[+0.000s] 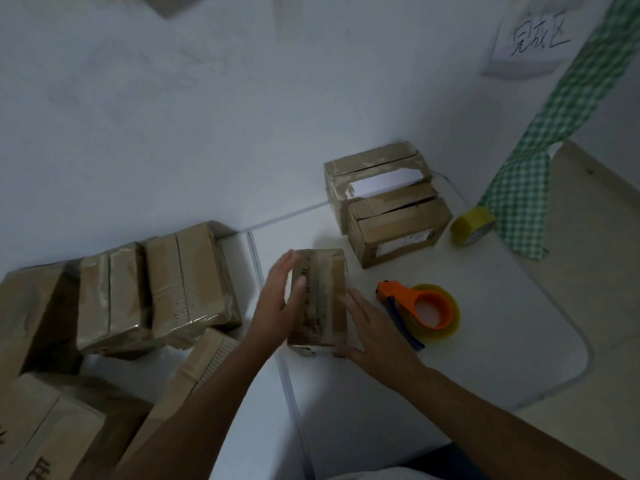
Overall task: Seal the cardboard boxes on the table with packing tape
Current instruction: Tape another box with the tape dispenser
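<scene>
Here your left hand lies flat and open against the left edge of a small cardboard box, fingers stretched, gripping nothing. Your right hand is spread open too, palm down at the box's near right corner, touching it without closing around it. The box sits between your two hands on the white table. It is a brown rectangular carton, its top glossy with clear tape; the print under the tape is too blurred to read.

Just to the right of your right hand rests an orange plastic tape dispenser loaded with a roll of clear tape, its blue handle pointing toward you. Beyond it, farther from your fingers, stand two stacked boxes with torn, whitish patches on their flaps, and a yellow tape roll beside them. Left of your left hand sits a cluster of taped cartons, shiny with film. The table is smooth with a rounded corner, pushed against a pale wall; a green checked cloth hangs at the right beneath a handwritten paper sign.
</scene>
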Demonstrator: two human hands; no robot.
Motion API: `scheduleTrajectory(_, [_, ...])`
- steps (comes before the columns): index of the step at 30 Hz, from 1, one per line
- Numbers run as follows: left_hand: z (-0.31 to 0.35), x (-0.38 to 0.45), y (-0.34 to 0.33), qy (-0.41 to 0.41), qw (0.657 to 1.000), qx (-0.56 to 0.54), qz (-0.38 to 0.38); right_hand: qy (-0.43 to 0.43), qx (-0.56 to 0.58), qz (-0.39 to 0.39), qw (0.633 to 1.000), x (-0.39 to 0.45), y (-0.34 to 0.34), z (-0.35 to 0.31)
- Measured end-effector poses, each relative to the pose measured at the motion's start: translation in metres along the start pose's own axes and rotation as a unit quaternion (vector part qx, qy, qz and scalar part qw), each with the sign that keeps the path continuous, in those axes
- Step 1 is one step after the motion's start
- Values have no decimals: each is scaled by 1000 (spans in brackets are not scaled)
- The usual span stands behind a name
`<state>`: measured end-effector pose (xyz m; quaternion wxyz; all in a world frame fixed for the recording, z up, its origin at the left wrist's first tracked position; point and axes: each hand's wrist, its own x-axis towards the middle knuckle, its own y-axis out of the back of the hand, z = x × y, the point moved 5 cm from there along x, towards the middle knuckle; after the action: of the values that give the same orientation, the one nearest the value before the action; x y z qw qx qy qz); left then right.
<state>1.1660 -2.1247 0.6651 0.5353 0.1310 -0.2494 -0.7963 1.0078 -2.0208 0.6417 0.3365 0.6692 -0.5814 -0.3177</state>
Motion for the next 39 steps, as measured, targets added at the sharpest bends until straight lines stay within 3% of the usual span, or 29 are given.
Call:
scheduleTrajectory(3, [-34, -32, 12, 210, 965, -125, 94, 41, -9, -7, 999, 10, -1, -17])
scheduleTrajectory(6, [-65, -76, 1, 373, 884, -251, 123, 90, -85, -63, 990, 22, -20, -33])
scheduleTrajectory(9, [-80, -105, -16, 474, 781, -375, 158, 101, -174, -116, 973, 30, -39, -35])
scheduleTrajectory(11, [-84, -114, -30, 520, 719, -443, 127, 112, -219, -120, 962, 30, -46, -34])
scheduleTrajectory(14, [-90, -119, -38, 517, 681, -509, 103, 114, -238, -106, 959, 27, -48, -31])
scheduleTrajectory(19, [-98, -116, -26, 475, 712, -494, 149, 110, -237, -118, 958, 27, -48, -29])
scheduleTrajectory(27, [-99, -111, -19, 380, 792, -443, 179, 95, -244, -143, 955, 25, -50, -25])
scheduleTrajectory(32, [-103, -109, -22, 357, 819, -401, 202, 94, -239, -155, 954, 28, -54, -24])
scheduleTrajectory(39, [-96, -92, -35, 331, 863, -345, 161, 87, -251, -178, 947, 30, -55, -23])
